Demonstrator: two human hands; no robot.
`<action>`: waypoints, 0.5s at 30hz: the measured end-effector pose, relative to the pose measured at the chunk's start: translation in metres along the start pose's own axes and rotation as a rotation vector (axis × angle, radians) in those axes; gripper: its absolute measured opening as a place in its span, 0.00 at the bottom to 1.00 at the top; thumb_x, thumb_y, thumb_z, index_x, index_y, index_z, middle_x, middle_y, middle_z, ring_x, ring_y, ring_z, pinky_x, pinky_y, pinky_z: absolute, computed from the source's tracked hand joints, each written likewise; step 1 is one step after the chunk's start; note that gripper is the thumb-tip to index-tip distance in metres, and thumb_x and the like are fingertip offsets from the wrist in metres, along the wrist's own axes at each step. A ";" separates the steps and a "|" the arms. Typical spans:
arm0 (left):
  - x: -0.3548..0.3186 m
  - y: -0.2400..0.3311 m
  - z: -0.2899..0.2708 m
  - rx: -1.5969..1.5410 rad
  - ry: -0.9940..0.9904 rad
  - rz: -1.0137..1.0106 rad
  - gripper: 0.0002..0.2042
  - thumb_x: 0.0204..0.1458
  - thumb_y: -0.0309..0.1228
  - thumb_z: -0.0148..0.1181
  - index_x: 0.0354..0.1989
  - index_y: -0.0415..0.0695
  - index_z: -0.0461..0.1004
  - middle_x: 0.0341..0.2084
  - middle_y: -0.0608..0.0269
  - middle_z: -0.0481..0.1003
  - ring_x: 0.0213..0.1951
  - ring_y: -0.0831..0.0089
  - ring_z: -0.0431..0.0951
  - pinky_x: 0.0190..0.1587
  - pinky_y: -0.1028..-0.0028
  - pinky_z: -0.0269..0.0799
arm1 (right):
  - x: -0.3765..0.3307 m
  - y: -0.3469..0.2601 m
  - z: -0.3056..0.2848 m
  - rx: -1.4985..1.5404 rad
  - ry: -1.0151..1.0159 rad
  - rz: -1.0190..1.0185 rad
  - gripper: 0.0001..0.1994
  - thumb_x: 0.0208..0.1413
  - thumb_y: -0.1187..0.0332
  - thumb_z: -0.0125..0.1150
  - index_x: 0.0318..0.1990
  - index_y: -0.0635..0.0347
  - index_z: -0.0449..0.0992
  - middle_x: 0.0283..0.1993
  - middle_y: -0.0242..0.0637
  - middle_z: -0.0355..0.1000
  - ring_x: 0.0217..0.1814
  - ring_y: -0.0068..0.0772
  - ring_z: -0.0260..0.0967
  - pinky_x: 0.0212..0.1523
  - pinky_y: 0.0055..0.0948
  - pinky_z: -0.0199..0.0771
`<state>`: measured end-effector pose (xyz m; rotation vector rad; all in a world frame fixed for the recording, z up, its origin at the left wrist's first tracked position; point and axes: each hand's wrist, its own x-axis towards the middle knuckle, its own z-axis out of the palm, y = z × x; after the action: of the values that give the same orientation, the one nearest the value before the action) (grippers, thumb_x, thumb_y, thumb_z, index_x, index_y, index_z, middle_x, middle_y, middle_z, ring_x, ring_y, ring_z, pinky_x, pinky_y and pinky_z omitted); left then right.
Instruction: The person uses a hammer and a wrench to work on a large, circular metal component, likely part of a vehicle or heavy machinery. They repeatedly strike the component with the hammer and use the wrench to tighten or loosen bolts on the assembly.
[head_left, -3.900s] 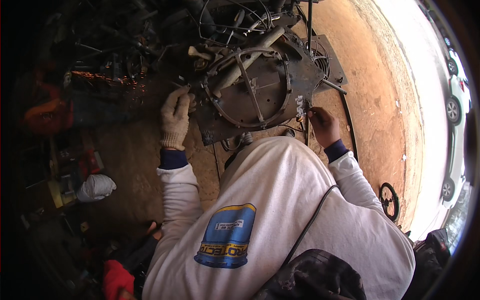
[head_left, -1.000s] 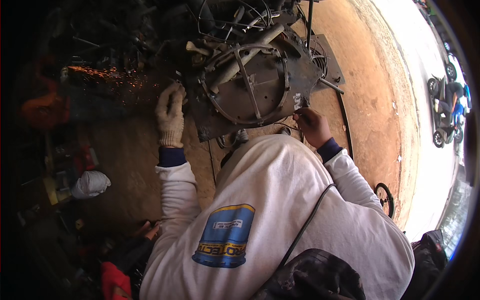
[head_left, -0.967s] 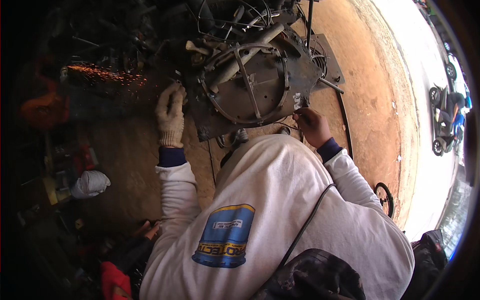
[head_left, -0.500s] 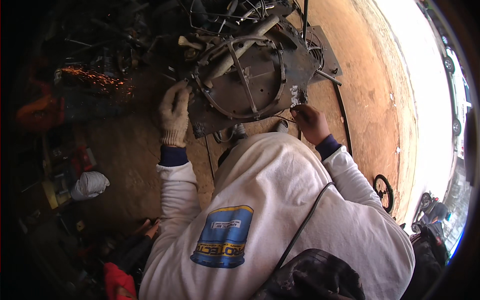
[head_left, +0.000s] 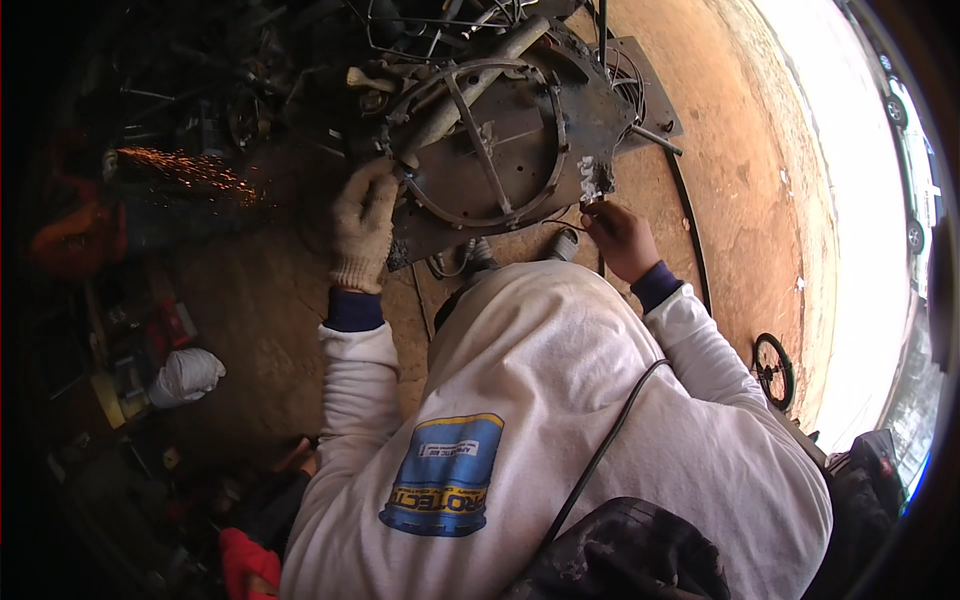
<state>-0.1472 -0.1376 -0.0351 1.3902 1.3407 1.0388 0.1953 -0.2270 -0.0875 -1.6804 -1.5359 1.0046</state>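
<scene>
A dark steel plate [head_left: 525, 168] lies in front of me, rusty and pierced with small holes. On it rests a round frame of thin metal bar [head_left: 481, 148] with a crossbar. My left hand [head_left: 364, 215], in a pale knitted glove, is closed at the frame's left side, its fingertips against the rim. Bare and pinched together, the fingers of my right hand [head_left: 622, 240] are at the plate's near right edge, below a whitish patch; whatever they grip is too small to make out. A rusty pipe [head_left: 490, 78] lies slanting across the plate's far left part.
Orange sparks [head_left: 190, 170] spray at the left, near an orange object [head_left: 80, 240]. Metal scrap and rods crowd the far left. A pale bundle [head_left: 187, 377] sits at lower left, near another person's red clothing [head_left: 246, 562]. A small wheel [head_left: 773, 371] stands at right.
My left hand has moved slightly right, in against the round frame's rim. My right hand stays at the plate's edge. The view has shifted a little, and the sparks continue.
</scene>
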 end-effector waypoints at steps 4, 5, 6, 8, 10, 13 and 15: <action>0.000 0.001 0.006 -0.056 -0.060 -0.060 0.17 0.62 0.31 0.57 0.56 0.34 0.73 0.47 0.61 0.77 0.48 0.75 0.76 0.53 0.75 0.71 | -0.005 -0.004 0.004 -0.039 0.031 0.026 0.10 0.59 0.65 0.62 0.42 0.62 0.79 0.32 0.46 0.76 0.30 0.38 0.75 0.35 0.32 0.74; -0.001 0.000 0.007 -0.102 -0.085 -0.107 0.17 0.62 0.31 0.57 0.56 0.34 0.73 0.47 0.60 0.77 0.48 0.75 0.76 0.53 0.75 0.71 | -0.008 -0.004 0.006 -0.050 0.041 0.033 0.10 0.59 0.65 0.62 0.42 0.61 0.79 0.32 0.45 0.76 0.30 0.38 0.75 0.35 0.32 0.74; -0.001 0.000 0.009 -0.149 -0.108 -0.156 0.17 0.62 0.31 0.57 0.56 0.34 0.73 0.47 0.60 0.77 0.48 0.75 0.76 0.54 0.75 0.71 | -0.011 -0.005 0.008 -0.062 0.050 0.040 0.10 0.59 0.65 0.62 0.42 0.61 0.79 0.32 0.45 0.76 0.30 0.38 0.75 0.35 0.32 0.74; -0.002 0.006 0.015 -0.098 -0.129 -0.090 0.17 0.63 0.30 0.56 0.56 0.35 0.73 0.46 0.60 0.78 0.46 0.76 0.77 0.50 0.75 0.74 | -0.021 -0.007 0.013 -0.045 0.048 0.111 0.10 0.59 0.65 0.62 0.42 0.61 0.79 0.31 0.45 0.76 0.30 0.37 0.75 0.34 0.32 0.74; -0.004 0.006 0.017 -0.071 -0.151 -0.056 0.16 0.63 0.29 0.55 0.57 0.35 0.73 0.46 0.59 0.78 0.45 0.76 0.78 0.49 0.75 0.75 | -0.031 -0.009 0.018 -0.019 0.059 0.129 0.10 0.59 0.64 0.62 0.42 0.61 0.79 0.30 0.44 0.76 0.29 0.37 0.74 0.34 0.33 0.74; -0.001 0.000 0.012 -0.082 -0.159 -0.043 0.17 0.63 0.28 0.54 0.58 0.35 0.72 0.47 0.59 0.78 0.45 0.75 0.78 0.49 0.75 0.75 | -0.040 -0.008 0.020 -0.019 0.057 0.108 0.12 0.59 0.63 0.62 0.43 0.62 0.79 0.30 0.44 0.76 0.31 0.36 0.75 0.36 0.33 0.74; -0.005 -0.006 0.012 -0.111 -0.135 -0.020 0.16 0.63 0.27 0.53 0.57 0.34 0.72 0.46 0.59 0.78 0.46 0.74 0.78 0.49 0.75 0.75 | -0.048 -0.002 0.016 -0.087 0.007 0.145 0.12 0.61 0.63 0.62 0.44 0.63 0.78 0.33 0.45 0.77 0.34 0.34 0.76 0.38 0.32 0.75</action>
<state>-0.1370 -0.1433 -0.0437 1.3365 1.1790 0.9737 0.1793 -0.2748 -0.0886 -1.8761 -1.4891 1.0174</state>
